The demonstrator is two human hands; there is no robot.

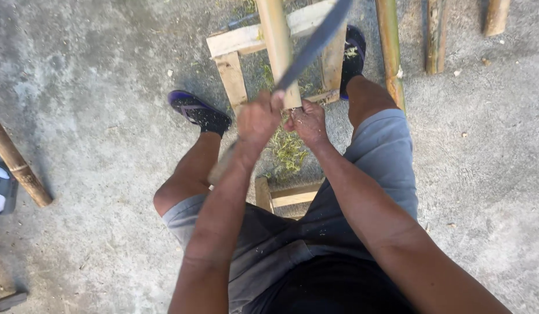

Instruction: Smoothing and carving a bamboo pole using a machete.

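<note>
A: Which hand holds what at centre frame?

B: The left hand [258, 119] is closed in a fist around the handle of a long dark blade [316, 43], which slants from the fist toward the upper middle of the frame. The right hand [309, 121] has its fingers wrapped around the lower end of a pale bamboo pole [277, 46], which rises to the top edge.

A: Where does the pole sit?

B: Above a rough wooden frame [234, 70] on the concrete floor [95, 116], between two feet in dark sandals [199, 111]. Green-yellow shavings [288, 152] lie under the hands.

A: Which step appears to be in hand?

B: Judging by the shavings and the blade laid along the pole, the pole's surface is being pared. The blade seems to lie against the pole just above the right hand.

A: What does the next stroke call for?

B: Probably a firm hold on the pole, with the edge driven away from the right fingers, which lie close to it.

A: And around them?

B: More bamboo lengths [390, 49] lie at upper right; another pole [16, 163] crosses the left edge.
</note>
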